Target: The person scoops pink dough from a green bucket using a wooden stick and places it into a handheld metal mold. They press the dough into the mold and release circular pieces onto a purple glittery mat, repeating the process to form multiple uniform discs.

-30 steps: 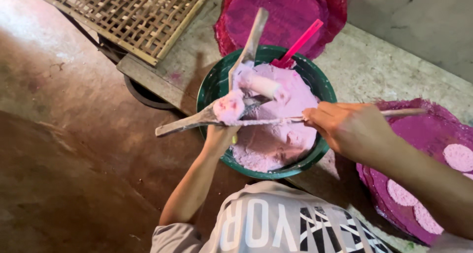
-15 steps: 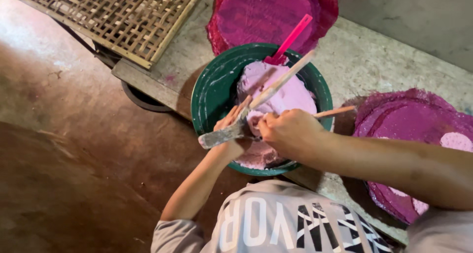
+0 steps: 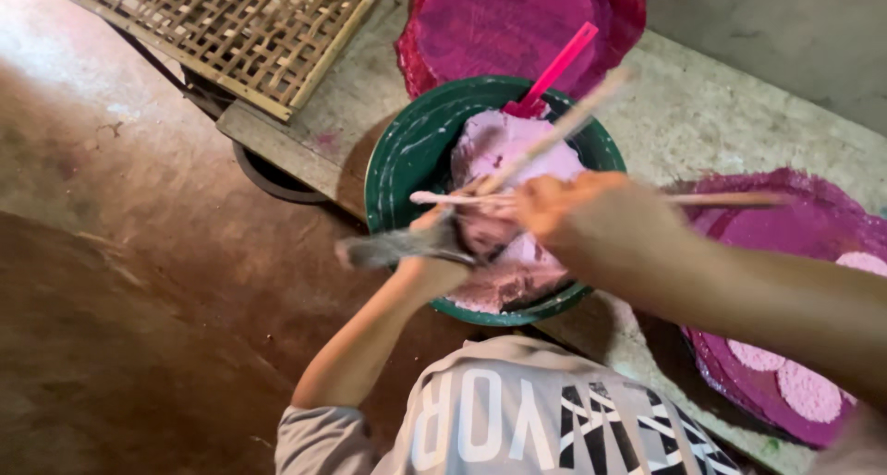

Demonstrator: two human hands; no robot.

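1. Grey concrete ledge [image 3: 702, 115] carried the items; reddish-brown floor [image 3: 139, 281] lay beside it.
2. Green basin [image 3: 407, 161] of pink dough sat on the ledge.
3. Magenta round mat [image 3: 517, 22] lay just behind the basin.
4. Second magenta mat [image 3: 813, 253] lay right of the basin.
5. Woven bamboo rack [image 3: 231, 22] lay left of the basin.

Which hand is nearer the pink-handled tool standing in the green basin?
The right hand: it sits just below the pink-handled tool, over the dough. The left hand is farther, at the green basin's near-left rim.
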